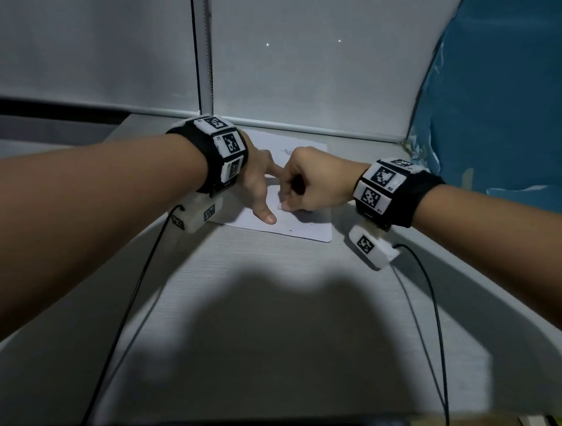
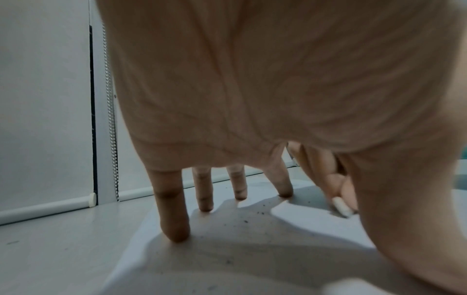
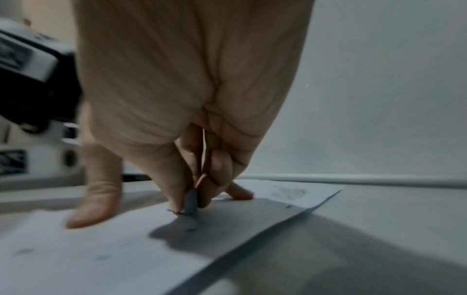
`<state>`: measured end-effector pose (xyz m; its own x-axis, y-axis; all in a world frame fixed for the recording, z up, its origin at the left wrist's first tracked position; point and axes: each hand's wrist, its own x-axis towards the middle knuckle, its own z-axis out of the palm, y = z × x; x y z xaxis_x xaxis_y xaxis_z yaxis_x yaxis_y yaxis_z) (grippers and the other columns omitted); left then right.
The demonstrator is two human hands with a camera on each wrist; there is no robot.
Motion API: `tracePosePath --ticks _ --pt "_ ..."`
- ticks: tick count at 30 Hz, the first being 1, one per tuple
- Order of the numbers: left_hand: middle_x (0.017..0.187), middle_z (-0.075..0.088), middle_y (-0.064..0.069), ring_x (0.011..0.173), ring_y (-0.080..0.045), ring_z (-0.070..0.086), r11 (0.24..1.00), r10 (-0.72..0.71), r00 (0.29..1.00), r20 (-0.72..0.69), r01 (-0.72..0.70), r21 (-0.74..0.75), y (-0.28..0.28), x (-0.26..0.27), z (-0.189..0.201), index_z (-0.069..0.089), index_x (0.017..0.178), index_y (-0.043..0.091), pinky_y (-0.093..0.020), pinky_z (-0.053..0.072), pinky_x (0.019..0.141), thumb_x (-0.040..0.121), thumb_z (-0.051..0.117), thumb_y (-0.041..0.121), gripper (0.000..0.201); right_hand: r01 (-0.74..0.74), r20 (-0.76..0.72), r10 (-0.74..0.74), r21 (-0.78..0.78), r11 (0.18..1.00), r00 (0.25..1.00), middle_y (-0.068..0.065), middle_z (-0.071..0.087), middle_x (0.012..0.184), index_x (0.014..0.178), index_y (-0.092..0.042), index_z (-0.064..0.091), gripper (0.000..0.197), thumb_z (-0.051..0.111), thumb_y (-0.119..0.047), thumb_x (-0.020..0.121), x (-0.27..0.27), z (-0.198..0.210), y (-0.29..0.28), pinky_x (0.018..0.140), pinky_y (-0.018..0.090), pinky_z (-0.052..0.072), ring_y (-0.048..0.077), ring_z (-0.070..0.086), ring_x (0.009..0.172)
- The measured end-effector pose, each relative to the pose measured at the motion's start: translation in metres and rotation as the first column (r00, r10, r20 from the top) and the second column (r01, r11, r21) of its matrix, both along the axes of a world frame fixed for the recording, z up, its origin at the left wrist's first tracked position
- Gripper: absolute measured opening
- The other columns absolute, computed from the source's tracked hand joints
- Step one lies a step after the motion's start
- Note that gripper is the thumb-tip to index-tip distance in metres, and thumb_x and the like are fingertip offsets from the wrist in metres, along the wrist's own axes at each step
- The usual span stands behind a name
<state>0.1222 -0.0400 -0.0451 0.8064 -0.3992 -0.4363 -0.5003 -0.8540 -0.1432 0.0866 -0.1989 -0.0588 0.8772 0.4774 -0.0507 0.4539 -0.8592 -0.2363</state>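
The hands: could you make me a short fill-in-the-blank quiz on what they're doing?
1. The left hand presses its spread fingertips on a sheet of ____.
2. The ____ hand pinches a small stub and holds its tip on that sheet.
3. In the left wrist view the stub looks ____.
Missing words: paper; right, for the right hand; white.

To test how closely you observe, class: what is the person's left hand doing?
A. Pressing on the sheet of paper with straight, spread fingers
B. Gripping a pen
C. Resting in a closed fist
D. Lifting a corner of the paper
A: the left hand plants its straight, spread fingertips on the paper, while the right hand pinches a small pale piece.
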Motion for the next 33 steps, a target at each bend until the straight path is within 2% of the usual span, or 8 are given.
tracePosePath --ticks 2,5,10,14,17,21,27,33 --pt "0.160 0.020 0.008 0.144 -0.030 0.033 1.000 0.012 1.000 -0.003 -0.012 0.001 0.000 0.000 0.000 0.019 0.151 0.058 -0.046 0.037 0.107 0.061 0.077 0.076 0.109 0.052 0.042 -0.053 0.018 0.998 0.998 -0.009 0.072 0.067 0.078 -0.015 0.079 0.007 0.080 -0.018 0.084 0.007 -0.001 -0.003 0.064 0.020 0.051 0.000 0.063 0.060" --pt "0.160 0.020 0.007 0.145 -0.030 0.031 1.000 0.021 1.000 -0.011 -0.021 -0.001 0.000 0.000 0.000 0.018 0.153 0.054 -0.046 0.036 0.107 0.062 0.078 0.074 0.111 0.055 0.067 -0.057 0.023 0.998 0.996 -0.004 0.076 0.073 0.079 -0.013 0.078 0.008 0.077 -0.017 0.085 0.002 -0.003 0.000 0.070 0.029 0.059 0.009 0.069 0.068" --pt "0.159 0.022 0.006 0.143 -0.030 0.035 1.000 0.026 1.000 -0.012 -0.026 -0.004 -0.004 -0.001 0.001 0.024 0.154 0.048 -0.042 0.038 0.100 0.065 0.081 0.068 0.108 -0.079 -0.020 0.079 0.001 0.997 0.997 -0.003 0.074 0.071 0.082 -0.011 0.079 0.007 0.078 -0.016 0.088 -0.019 -0.003 0.004 0.058 0.013 0.048 0.004 0.062 0.060" --pt "0.160 0.021 0.005 0.144 -0.030 0.032 1.000 0.024 1.000 -0.019 -0.024 -0.002 -0.004 -0.003 0.001 0.022 0.152 0.056 -0.045 0.036 0.101 0.063 0.080 0.069 0.107 0.023 0.054 -0.024 0.015 1.000 0.998 -0.008 0.071 0.068 0.077 -0.016 0.076 0.011 0.079 -0.019 0.087 -0.004 -0.003 -0.005 0.063 0.019 0.048 -0.003 0.061 0.058" --pt "0.161 0.021 0.005 0.144 -0.030 0.031 0.999 0.033 0.999 -0.043 -0.034 -0.039 -0.002 -0.003 0.002 0.023 0.152 0.055 -0.044 0.036 0.102 0.065 0.082 0.066 0.106 -0.007 0.053 0.007 -0.002 1.000 0.999 -0.006 0.074 0.074 0.080 -0.013 0.076 0.010 0.079 -0.019 0.087 -0.011 -0.004 -0.002 0.068 0.026 0.056 0.005 0.066 0.067" --pt "0.162 0.021 0.004 0.145 -0.030 0.031 0.998 0.035 0.999 -0.041 -0.037 -0.052 -0.001 -0.004 0.003 0.020 0.154 0.051 -0.043 0.036 0.105 0.070 0.082 0.061 0.105 -0.152 -0.053 0.150 -0.025 0.988 0.987 -0.007 0.075 0.076 0.085 -0.015 0.079 0.006 0.080 -0.019 0.089 -0.031 -0.001 -0.004 0.066 0.015 0.052 0.007 0.067 0.068" --pt "0.162 0.022 0.007 0.145 -0.028 0.031 0.997 0.044 0.998 -0.053 -0.047 -0.060 -0.001 -0.004 0.001 0.017 0.153 0.055 -0.042 0.035 0.106 0.066 0.083 0.063 0.109 -0.018 0.030 0.016 0.071 0.997 0.999 -0.005 0.076 0.076 0.082 -0.014 0.078 0.009 0.081 -0.020 0.089 -0.022 -0.007 -0.013 0.064 0.017 0.048 0.002 0.064 0.065" --pt "0.161 0.024 0.007 0.145 -0.029 0.030 0.998 0.049 0.997 -0.055 -0.051 -0.046 -0.001 -0.004 0.001 0.024 0.150 0.058 -0.043 0.034 0.098 0.059 0.082 0.070 0.108 -0.081 0.038 0.078 0.077 0.994 0.996 -0.004 0.076 0.076 0.086 -0.012 0.081 0.009 0.082 -0.020 0.088 -0.030 0.002 -0.008 0.061 0.013 0.048 0.004 0.065 0.067"
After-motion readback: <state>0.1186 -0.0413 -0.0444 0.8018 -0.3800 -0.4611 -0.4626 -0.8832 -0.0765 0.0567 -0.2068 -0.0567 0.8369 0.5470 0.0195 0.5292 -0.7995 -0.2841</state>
